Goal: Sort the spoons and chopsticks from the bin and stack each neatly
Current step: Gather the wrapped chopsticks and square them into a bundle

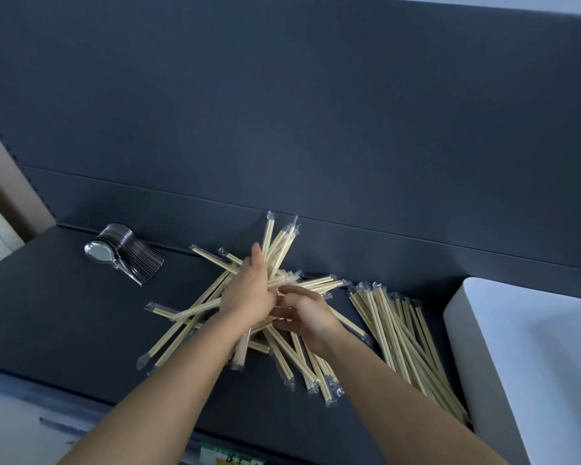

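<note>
1. The left hand (249, 293) and right hand (307, 315) are reaching forward, each grip clamping the splayed chopstick bundle (279, 250) above the dark bench (64, 313).
2. The bench is carrying a neat chopstick pile (406, 340), stacked spoons (125, 253) and a white bin (534, 364), with a dark wall (316, 129) behind.

One wide-angle camera on the person's head faces forward and down onto the dark table (64, 313). It is near: both forearms (168, 391) enter from the bottom edge, and the left hand (249, 293) and right hand (311, 317) meet at the chopsticks (279, 250) mid-frame. The view is tilted, the table's far edge sloping down rightward; the right border cuts the white bin (534, 364).
</note>
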Available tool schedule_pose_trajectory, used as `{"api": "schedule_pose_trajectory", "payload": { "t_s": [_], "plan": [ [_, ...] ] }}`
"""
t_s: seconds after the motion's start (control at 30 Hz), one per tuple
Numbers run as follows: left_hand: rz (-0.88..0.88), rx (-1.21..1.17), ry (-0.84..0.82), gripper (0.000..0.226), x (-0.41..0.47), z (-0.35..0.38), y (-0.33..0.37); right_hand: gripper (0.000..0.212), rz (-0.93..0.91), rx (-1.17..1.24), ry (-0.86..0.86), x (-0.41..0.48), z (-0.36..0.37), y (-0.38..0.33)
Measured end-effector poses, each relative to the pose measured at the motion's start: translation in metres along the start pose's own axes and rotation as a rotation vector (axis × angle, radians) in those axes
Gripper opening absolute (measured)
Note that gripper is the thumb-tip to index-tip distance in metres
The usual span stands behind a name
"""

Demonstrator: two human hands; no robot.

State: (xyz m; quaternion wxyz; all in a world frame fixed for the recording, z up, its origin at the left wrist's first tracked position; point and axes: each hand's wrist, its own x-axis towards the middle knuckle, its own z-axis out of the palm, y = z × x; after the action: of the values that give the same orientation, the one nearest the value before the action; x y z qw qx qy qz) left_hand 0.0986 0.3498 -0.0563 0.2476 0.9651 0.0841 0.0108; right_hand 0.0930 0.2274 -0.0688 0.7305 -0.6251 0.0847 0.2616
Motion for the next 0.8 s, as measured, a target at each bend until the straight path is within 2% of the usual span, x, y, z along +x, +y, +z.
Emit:
{"api": "schedule_pose_trajectory", "payload": {
  "t_s": [0.1, 0.17, 0.27, 0.33, 0.4, 0.53, 0.63, 0.8],
  "plan": [
    [0.061, -0.09, 0.114, 0.047, -0.001, -0.024, 0.013, 0.026, -0.074, 0.042, 0.012, -0.006, -0.003, -0.005],
    [0.09, -0.213, 0.2, 0.035, -0.002, -0.041, 0.025, 0.027, -0.156, 0.039, 0.041, -0.011, -0.003, -0.014],
    [0.139, -0.494, 0.268, 0.032, -0.01, -0.061, 0.049, 0.053, -0.296, 0.035, 0.1, -0.023, 0.0, -0.036],
    [0.197, -0.656, 0.275, 0.029, -0.019, -0.068, 0.068, 0.06, -0.391, 0.043, 0.105, -0.037, -0.001, -0.054],
    [0.243, -0.841, 0.233, 0.028, -0.025, -0.067, 0.083, 0.062, -0.469, 0.035, 0.091, -0.052, -0.006, -0.067],
    [0.235, -1.152, 0.087, 0.042, -0.029, -0.043, 0.097, 0.067, -0.567, 0.053, 0.123, -0.07, -0.025, -0.071],
    [0.227, -1.13, -0.026, 0.046, -0.037, -0.011, 0.098, 0.063, -0.613, -0.012, 0.174, -0.071, -0.038, -0.059],
    [0.197, -1.005, -0.131, 0.038, -0.045, 0.029, 0.093, 0.079, -0.601, -0.039, 0.171, -0.071, -0.052, -0.037]
  ]
}}
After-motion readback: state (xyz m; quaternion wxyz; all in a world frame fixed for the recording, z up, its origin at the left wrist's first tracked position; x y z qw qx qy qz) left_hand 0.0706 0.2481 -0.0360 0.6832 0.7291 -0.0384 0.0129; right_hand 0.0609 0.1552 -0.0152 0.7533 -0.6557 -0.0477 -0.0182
